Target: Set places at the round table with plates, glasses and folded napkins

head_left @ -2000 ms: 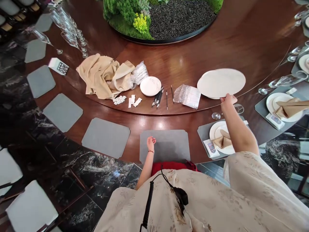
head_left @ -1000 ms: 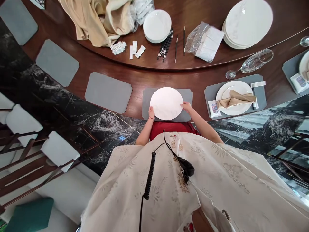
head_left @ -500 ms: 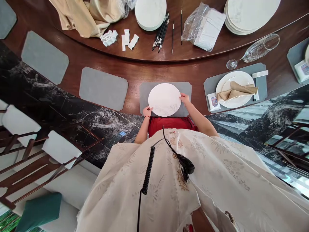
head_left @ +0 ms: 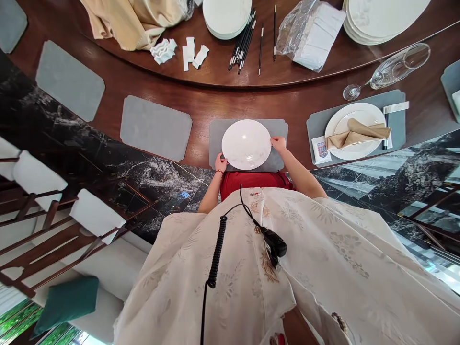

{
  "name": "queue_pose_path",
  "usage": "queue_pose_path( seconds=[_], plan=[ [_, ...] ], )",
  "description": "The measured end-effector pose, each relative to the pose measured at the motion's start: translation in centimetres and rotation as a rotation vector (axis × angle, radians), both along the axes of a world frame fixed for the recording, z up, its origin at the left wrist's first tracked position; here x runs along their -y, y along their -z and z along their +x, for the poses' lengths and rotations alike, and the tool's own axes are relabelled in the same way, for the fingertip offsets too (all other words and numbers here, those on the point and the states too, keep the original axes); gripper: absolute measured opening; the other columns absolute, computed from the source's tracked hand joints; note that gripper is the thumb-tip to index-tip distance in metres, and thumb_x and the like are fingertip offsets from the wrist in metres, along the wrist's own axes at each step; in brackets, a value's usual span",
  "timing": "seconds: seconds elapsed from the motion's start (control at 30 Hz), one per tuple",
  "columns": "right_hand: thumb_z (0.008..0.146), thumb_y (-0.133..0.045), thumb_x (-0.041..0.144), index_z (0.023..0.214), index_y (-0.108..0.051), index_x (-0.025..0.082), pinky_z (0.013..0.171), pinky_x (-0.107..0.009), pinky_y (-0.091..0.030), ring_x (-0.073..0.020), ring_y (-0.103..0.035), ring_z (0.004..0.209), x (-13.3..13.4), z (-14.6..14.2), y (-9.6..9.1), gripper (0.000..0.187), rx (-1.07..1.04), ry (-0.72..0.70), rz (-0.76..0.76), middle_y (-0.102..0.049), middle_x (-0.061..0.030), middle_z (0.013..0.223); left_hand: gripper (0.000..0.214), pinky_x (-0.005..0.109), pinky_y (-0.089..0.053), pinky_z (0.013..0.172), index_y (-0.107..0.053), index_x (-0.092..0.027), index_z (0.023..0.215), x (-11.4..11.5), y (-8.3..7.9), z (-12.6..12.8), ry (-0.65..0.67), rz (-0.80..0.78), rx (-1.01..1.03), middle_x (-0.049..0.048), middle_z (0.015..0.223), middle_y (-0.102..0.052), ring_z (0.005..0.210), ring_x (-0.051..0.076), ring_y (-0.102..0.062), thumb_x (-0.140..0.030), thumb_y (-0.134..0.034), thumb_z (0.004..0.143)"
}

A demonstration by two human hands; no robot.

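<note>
A round, glossy white porcelain plate (head_left: 246,144) lies flat in the middle of a grey, rounded-corner placemat (head_left: 217,139), with the bare left hand (head_left: 220,163) and bare right hand (head_left: 278,143) at opposite sides of its rim.

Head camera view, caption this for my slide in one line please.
Left hand and right hand at the rim of a white plate on a grey placemat, beside a folded napkin.

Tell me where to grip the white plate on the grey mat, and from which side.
Probably best at the rim, coming in from the left and right edges, where the left hand and right hand are. The white plate lies flat on the grey mat, and its smooth round face offers little hold.
</note>
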State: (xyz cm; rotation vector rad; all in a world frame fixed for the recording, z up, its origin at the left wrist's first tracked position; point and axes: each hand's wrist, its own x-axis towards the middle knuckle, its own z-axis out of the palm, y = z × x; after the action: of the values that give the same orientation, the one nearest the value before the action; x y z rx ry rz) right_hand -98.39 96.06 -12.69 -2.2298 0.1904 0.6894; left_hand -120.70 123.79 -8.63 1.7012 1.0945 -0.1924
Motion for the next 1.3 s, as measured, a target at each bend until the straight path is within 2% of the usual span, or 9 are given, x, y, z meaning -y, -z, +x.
queue_pose_path(
  seconds=[0.33, 0.47, 0.67, 0.73, 0.8, 0.93, 1.07, 1.17, 1.3],
  plan=[
    [0.088, -0.064, 0.026, 0.086, -0.072, 0.014, 0.092, -0.035, -0.057, -0.0202, -0.068, 0.087, 0.0, -0.4, -0.5, 0.015, -0.089, 0.074, -0.007, -0.073, -0.0087, 0.084, 0.04, 0.036, -0.057, 0.089, -0.057, -0.015, 0.129, -0.6, -0.1, -0.1, 0.078, -0.1, -0.051, 0.0018, 0.078, -0.067, 0.08, 0.02, -0.069, -0.01, -0.062, 0.09],
    [0.09, -0.06, 0.023, 0.086, -0.071, 0.014, 0.087, -0.033, -0.059, -0.0167, -0.068, 0.079, 0.2, -0.9, -1.1, 0.015, -0.121, 0.084, 0.052, -0.073, -0.0072, 0.083, 0.047, 0.042, -0.055, 0.099, -0.058, -0.015, 0.129, -1.5, -0.6, 0.8, 0.132, -0.002, -0.097, 0.0095, 0.097, -0.073, 0.094, 0.023, -0.071, -0.012, -0.071, 0.084],
    [0.092, -0.051, 0.022, 0.097, -0.072, 0.017, 0.083, -0.034, -0.061, -0.0142, -0.066, 0.068, -0.4, 1.8, -2.4, 0.022, -0.075, 0.16, 0.066, -0.075, -0.0063, 0.088, 0.048, 0.046, -0.047, 0.116, -0.058, -0.018, 0.135, -2.4, -2.2, 5.6, 0.028, 0.2, 0.088, 0.0165, 0.132, -0.069, 0.128, 0.027, -0.064, -0.012, -0.067, 0.087],
    [0.089, -0.05, 0.02, 0.094, -0.072, 0.017, 0.08, -0.032, -0.061, -0.0146, -0.066, 0.068, -1.4, 3.8, -3.1, 0.023, -0.049, 0.16, 0.084, -0.075, -0.0069, 0.089, 0.043, 0.044, -0.047, 0.117, -0.062, -0.018, 0.128, -3.1, -2.6, 9.2, 0.011, 0.188, 0.172, 0.0161, 0.135, -0.068, 0.129, 0.027, -0.064, -0.009, -0.067, 0.087],
    [0.087, -0.048, 0.019, 0.094, -0.072, 0.016, 0.078, -0.03, -0.06, -0.0146, -0.067, 0.068, -2.9, 5.6, -4.1, 0.025, -0.024, 0.143, 0.118, -0.075, -0.0069, 0.089, 0.036, 0.043, -0.05, 0.116, -0.065, -0.018, 0.12, -4.4, -2.8, 14.7, -0.013, 0.139, 0.249, 0.0148, 0.131, -0.069, 0.125, 0.026, -0.066, -0.006, -0.068, 0.085],
    [0.088, -0.046, 0.022, 0.098, -0.072, 0.016, 0.079, -0.029, -0.058, -0.0144, -0.067, 0.069, -5.6, 6.8, -6.7, 0.029, 0.017, 0.075, 0.167, -0.075, -0.0053, 0.087, 0.025, 0.038, -0.057, 0.106, -0.064, -0.014, 0.114, -9.1, -3.7, 30.5, -0.071, -0.051, 0.391, 0.0113, 0.118, -0.07, 0.113, 0.018, -0.07, -0.005, -0.068, 0.091],
    [0.089, -0.046, 0.03, 0.099, -0.072, 0.02, 0.078, -0.03, -0.058, -0.0177, -0.07, 0.074, -6.0, 4.0, -8.2, 0.03, 0.024, 0.055, 0.163, -0.076, -0.0064, 0.089, 0.023, 0.03, -0.064, 0.091, -0.058, -0.013, 0.125, -13.5, -5.5, 44.6, -0.286, -0.226, 0.402, 0.0135, 0.119, -0.068, 0.103, 0.013, -0.071, -0.026, -0.049, 0.109],
    [0.088, -0.044, 0.037, 0.096, -0.072, 0.024, 0.075, -0.034, -0.06, -0.0226, -0.073, 0.076, -4.7, 0.6, -7.6, 0.031, 0.034, 0.116, 0.144, -0.077, -0.0085, 0.088, 0.026, 0.027, -0.065, 0.086, -0.061, -0.014, 0.12, -14.7, -6.1, 49.4, -0.38, -0.229, 0.361, 0.0146, 0.118, -0.069, 0.104, 0.015, -0.072, -0.036, -0.05, 0.11],
    [0.087, -0.045, 0.043, 0.09, -0.07, 0.025, 0.074, -0.038, -0.061, -0.0249, -0.072, 0.07, -3.1, -3.5, -6.4, 0.031, -0.01, 0.215, 0.17, -0.076, -0.0092, 0.085, 0.022, 0.027, -0.066, 0.085, -0.061, -0.019, 0.123, -14.3, -5.9, 49.9, -0.49, -0.172, 0.341, 0.0106, 0.116, -0.072, 0.103, 0.015, -0.072, -0.027, -0.063, 0.103]
  ],
)
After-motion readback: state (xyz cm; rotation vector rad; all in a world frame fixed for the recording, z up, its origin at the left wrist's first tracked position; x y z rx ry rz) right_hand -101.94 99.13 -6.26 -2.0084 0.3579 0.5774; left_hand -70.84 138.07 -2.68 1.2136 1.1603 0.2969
